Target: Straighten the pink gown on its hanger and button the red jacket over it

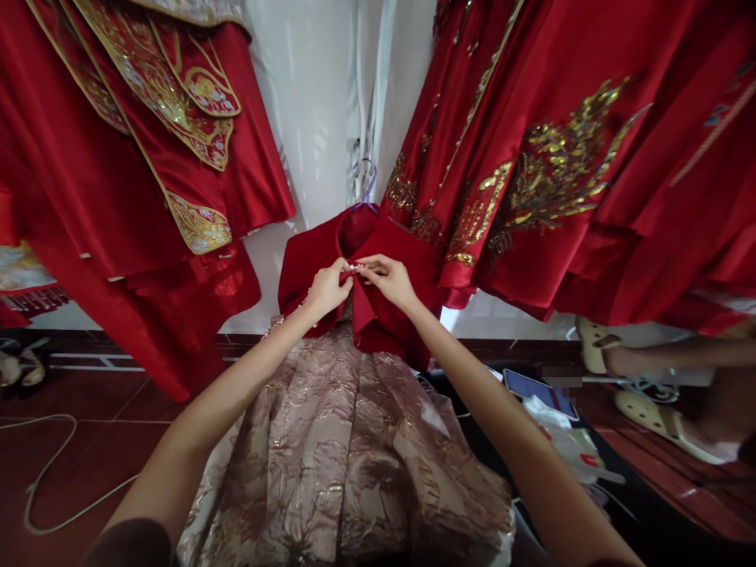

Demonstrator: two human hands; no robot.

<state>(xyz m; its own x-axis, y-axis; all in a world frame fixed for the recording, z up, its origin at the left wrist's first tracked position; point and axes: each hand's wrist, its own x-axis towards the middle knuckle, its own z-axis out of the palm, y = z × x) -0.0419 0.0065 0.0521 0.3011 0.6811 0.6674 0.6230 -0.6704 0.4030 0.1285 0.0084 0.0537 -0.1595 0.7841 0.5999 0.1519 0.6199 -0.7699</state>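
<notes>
While both arms reach forward, left hand (327, 288) and right hand (388, 280) pinch red jacket (378, 315).

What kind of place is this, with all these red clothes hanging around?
Probably a bridal dress shop or tailor's fitting room. Red gowns with gold embroidery hang on both sides, and both hands, left hand and right hand, pinch the collar of a red jacket on a hanger above a brocade skirt.
</notes>
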